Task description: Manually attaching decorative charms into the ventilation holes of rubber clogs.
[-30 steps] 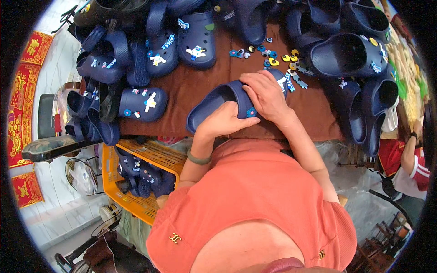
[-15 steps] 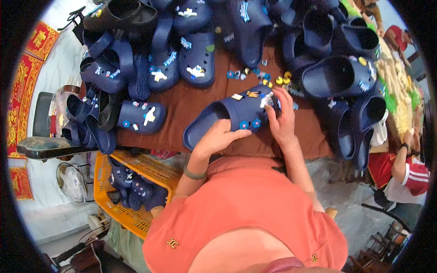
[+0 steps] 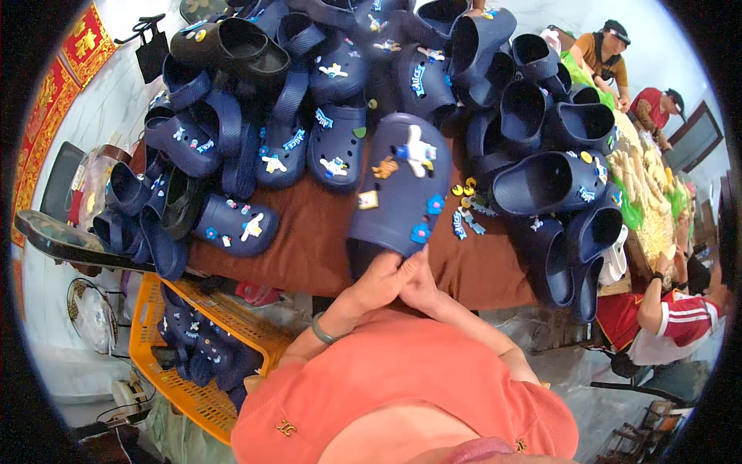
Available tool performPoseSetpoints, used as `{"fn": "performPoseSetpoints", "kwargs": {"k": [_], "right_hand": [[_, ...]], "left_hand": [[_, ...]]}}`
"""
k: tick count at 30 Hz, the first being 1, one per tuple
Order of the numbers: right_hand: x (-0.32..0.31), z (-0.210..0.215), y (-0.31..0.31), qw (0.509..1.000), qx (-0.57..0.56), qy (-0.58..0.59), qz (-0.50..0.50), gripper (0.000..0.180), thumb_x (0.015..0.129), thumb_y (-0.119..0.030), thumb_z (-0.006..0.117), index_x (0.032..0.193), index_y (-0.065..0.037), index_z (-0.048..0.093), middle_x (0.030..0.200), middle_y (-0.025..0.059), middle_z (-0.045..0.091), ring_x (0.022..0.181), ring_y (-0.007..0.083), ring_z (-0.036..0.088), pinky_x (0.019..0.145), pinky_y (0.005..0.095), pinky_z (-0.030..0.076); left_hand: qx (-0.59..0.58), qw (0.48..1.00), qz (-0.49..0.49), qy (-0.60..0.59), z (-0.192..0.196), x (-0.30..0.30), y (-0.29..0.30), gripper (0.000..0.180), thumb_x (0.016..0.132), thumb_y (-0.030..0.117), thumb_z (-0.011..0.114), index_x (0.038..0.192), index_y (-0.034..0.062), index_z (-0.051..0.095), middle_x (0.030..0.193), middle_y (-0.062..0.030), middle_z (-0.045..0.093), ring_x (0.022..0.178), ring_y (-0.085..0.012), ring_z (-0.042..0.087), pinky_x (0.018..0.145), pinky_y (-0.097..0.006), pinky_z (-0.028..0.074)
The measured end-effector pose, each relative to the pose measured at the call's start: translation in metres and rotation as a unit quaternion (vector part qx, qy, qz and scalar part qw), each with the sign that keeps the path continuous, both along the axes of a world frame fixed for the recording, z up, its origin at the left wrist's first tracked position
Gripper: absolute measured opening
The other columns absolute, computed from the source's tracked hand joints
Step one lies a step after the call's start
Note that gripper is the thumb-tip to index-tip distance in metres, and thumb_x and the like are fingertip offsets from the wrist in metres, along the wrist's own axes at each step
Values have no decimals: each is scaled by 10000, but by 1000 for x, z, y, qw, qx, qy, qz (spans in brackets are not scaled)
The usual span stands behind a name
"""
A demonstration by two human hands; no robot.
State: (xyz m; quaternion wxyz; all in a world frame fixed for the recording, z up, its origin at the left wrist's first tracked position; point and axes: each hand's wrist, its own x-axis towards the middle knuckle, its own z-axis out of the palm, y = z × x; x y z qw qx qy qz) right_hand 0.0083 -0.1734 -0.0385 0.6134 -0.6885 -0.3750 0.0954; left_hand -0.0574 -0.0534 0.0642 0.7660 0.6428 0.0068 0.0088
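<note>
Head camera, looking down: a person in an orange shirt holds up a navy blue clog by its heel end, toe pointing away. The left hand and right hand meet side by side at the heel, each grip closed around the shoe's edge. The clog's top carries small charms: a white figure, an orange one, a pale square, and blue flowers. It is raised over a desk covered in brown cloth, with a pile of clogs beyond and loose charms just to its right. An orange crate of clogs sits lower left.
</note>
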Motion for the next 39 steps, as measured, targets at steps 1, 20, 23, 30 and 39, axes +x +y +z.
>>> {"fn": "performPoseSetpoints", "kwargs": {"k": [1, 20, 23, 30, 39], "right_hand": [[3, 2, -3, 1000, -3, -4, 3, 924, 802, -91, 716, 1475, -25, 87, 1308, 163, 435, 1207, 282, 475, 1015, 404, 402], [299, 269, 214, 829, -335, -351, -277, 465, 820, -294, 611, 1278, -218, 588, 1330, 171, 478, 1249, 380, 411, 985, 490, 380], [302, 252, 213, 801, -391, -378, -252, 473, 823, -308, 623, 1276, -178, 585, 1291, 168, 510, 1214, 366, 433, 957, 483, 378], [289, 230, 114, 717, -197, -618, -254, 336, 796, -343, 662, 1027, -99, 670, 1079, 143, 625, 1043, 345, 586, 825, 522, 470], [368, 277, -165, 509, -333, -592, -528, 177, 656, -160, 643, 809, -75, 665, 763, 167, 648, 829, 327, 616, 726, 450, 481]], "left_hand": [[65, 995, -42, -68, -3, 0, 4, 438, 1002, 182, 503, 1363, -54, 429, 1361, -137, 469, 1273, -208, 429, 1080, -344, 325], [-52, 975, 152, -153, -7, 12, 24, 253, 962, 168, 588, 1110, -34, 628, 900, -118, 699, 843, -155, 645, 817, -275, 489], [-27, 980, 143, -136, -7, 18, 27, 249, 961, 156, 587, 1113, -37, 627, 905, -109, 700, 837, -136, 635, 811, -267, 489], [-1, 989, 131, -72, -17, 19, 34, 229, 963, 135, 579, 1116, -29, 631, 909, -93, 702, 821, -106, 623, 748, -226, 474], [49, 994, 102, 6, -21, 23, 18, 229, 961, 146, 588, 1106, -24, 637, 915, -73, 708, 850, -101, 648, 710, -234, 499]]}}
